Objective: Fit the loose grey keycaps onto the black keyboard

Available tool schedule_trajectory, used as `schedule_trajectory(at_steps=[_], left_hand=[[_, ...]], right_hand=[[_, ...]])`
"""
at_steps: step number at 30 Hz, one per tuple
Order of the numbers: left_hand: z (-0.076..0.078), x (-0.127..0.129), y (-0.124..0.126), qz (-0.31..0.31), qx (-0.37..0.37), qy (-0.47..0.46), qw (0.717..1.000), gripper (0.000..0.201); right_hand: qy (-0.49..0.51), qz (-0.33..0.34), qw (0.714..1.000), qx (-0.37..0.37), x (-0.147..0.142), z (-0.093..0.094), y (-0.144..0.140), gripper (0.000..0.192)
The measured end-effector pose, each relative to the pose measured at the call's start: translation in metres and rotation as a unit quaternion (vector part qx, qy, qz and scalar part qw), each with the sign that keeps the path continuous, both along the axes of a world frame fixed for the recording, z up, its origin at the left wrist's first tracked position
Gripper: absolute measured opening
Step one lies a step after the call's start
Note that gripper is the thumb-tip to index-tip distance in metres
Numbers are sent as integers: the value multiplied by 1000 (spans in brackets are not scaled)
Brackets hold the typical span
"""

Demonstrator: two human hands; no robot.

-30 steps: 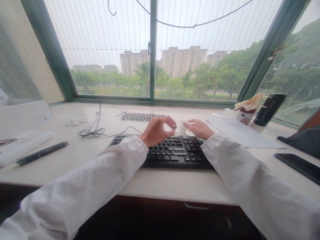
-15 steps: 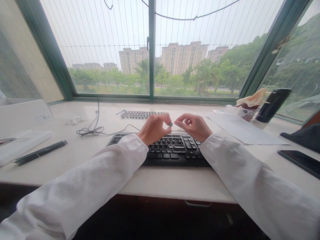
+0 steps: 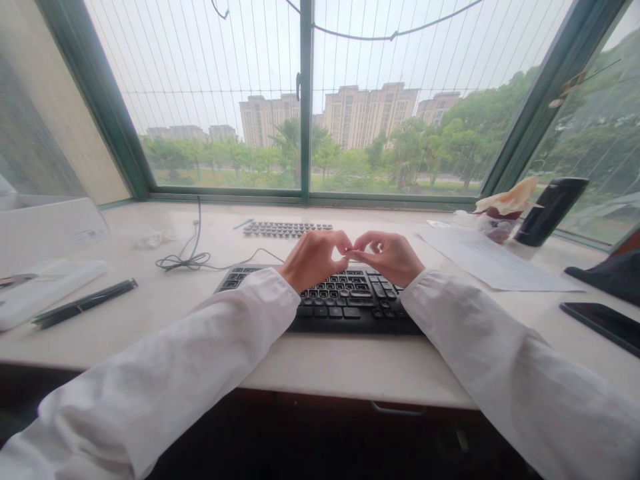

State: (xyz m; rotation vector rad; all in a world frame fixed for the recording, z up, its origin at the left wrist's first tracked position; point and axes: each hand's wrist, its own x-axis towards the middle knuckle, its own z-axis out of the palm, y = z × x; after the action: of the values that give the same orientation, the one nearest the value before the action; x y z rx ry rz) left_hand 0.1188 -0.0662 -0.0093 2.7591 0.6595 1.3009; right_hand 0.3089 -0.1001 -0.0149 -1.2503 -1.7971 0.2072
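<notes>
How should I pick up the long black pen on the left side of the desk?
Take the black pen around its middle, coming straight down from above. It lies flat on the white desk with its length running left to right and slightly tilted, so a finger-and-thumb grip across its thin width should probably lift it level. Nothing touches it.

Bare desk (image 3: 150, 313) left of keyboard (image 3: 345, 300); cable (image 3: 185, 261), pen (image 3: 85, 305) obstruct farther left.

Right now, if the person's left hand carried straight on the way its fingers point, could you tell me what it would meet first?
The left hand points rightward, fingertips pinched over the black keyboard. It would meet the right hand at once: their fingertips already appear to touch, probably around a small dark piece too hidden to identify.
</notes>
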Motion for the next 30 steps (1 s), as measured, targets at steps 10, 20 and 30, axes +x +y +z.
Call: schedule_trajectory(at_steps=[10, 20, 30], left_hand=[[-2, 0, 2, 23, -11, -11, 1000, 13], [-3, -1, 2, 65, -3, 3, 998, 11], [1, -3, 0, 88, 11, 58, 994, 12]], right_hand=[[-19, -9, 1000, -16, 0, 2, 0, 29], [-39, -42, 998, -21, 4, 0, 4, 31], [-38, 0, 999, -14, 1, -2, 4, 29]])
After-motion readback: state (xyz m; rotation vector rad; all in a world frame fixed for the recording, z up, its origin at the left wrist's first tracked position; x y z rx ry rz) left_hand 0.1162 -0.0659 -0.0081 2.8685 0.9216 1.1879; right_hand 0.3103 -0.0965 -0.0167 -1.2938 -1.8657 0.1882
